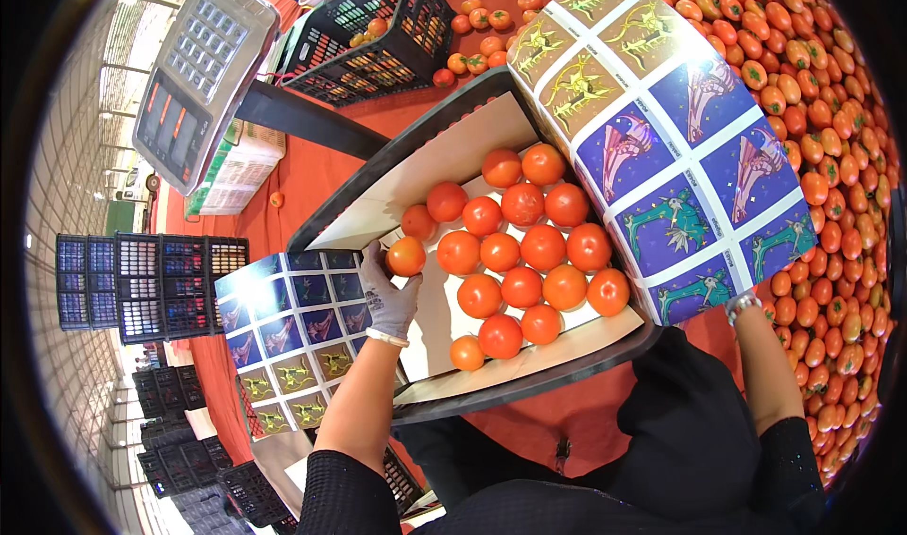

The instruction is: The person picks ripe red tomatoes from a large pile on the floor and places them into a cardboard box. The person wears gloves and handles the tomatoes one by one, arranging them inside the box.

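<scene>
My left hand [390,303], in a light grey glove with a band at the wrist, has its thumb and fingers around an orange tomato [406,256] at the left end of the crate. Loose rows of red tomatoes [499,252] lie on the pale lining beside it. The black plastic crate [524,386] has cardboard [432,174] along its inner walls. A sheet printed with cartoon creatures [680,152] folds out over the crate's right side. Only the wrist of my right hand [742,307], with a bracelet or watch, shows at that sheet's lower edge; its fingers are hidden.
A large heap of tomatoes [815,110] fills the right side. Behind the crate stands a scale with a keypad display [198,82] on a post. Another black crate [375,46] holds some tomatoes. A second printed flap [297,337] hangs at left, near stacked crates [170,287].
</scene>
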Tool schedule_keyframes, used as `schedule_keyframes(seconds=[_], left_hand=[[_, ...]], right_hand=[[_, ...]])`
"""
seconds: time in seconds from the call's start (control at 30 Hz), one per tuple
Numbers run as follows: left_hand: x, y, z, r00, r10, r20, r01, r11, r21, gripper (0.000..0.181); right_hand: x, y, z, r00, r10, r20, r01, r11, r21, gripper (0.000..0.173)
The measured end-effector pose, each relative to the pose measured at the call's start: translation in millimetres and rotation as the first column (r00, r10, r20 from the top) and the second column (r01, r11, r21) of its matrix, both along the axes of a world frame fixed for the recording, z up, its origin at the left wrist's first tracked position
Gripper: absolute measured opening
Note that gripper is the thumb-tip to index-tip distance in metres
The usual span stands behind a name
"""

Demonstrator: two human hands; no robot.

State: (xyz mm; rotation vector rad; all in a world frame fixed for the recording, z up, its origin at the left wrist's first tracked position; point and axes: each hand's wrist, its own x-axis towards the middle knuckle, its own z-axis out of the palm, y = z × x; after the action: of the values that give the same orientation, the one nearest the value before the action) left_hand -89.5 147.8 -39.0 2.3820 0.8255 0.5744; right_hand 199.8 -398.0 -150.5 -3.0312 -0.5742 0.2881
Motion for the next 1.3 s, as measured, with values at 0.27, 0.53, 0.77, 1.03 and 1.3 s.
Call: schedule_keyframes(seconds=[0.27, 0.53, 0.77, 1.03, 1.3], left_hand=[[8, -11, 18, 0.998, 0.063, -0.025, -0.067, 0.871, -0.486, 0.088], [-2, 29, -15, 0.997, 0.053, 0.061, 0.053, 0.141, -0.989, 0.044], [2, 32, -14, 0.999, 0.034, -0.036, -0.046, 0.35, -0.936, 0.05], [28, 3, -2, 0.902, 0.233, -0.363, -0.431, 0.494, -0.755, 0.062], [51, -83, 74, 0.961, 0.22, 0.167, -0.088, 0.817, -0.569, 0.07]], right_hand=[[15, 15, 1, 0.99, -0.055, -0.133, 0.05, 0.998, -0.038, 0.05], [-38, -50, 24, 0.476, 0.369, -0.799, 0.835, -0.476, 0.278, 0.047], [-22, -50, 48, 0.472, -0.004, -0.881, 0.881, 0.018, 0.472, 0.051], [12, 131, 14, 0.886, 0.128, -0.445, -0.116, 0.992, 0.054, 0.048], [1, 154, 5, 0.738, -0.147, -0.659, 0.229, 0.972, 0.041, 0.072]])
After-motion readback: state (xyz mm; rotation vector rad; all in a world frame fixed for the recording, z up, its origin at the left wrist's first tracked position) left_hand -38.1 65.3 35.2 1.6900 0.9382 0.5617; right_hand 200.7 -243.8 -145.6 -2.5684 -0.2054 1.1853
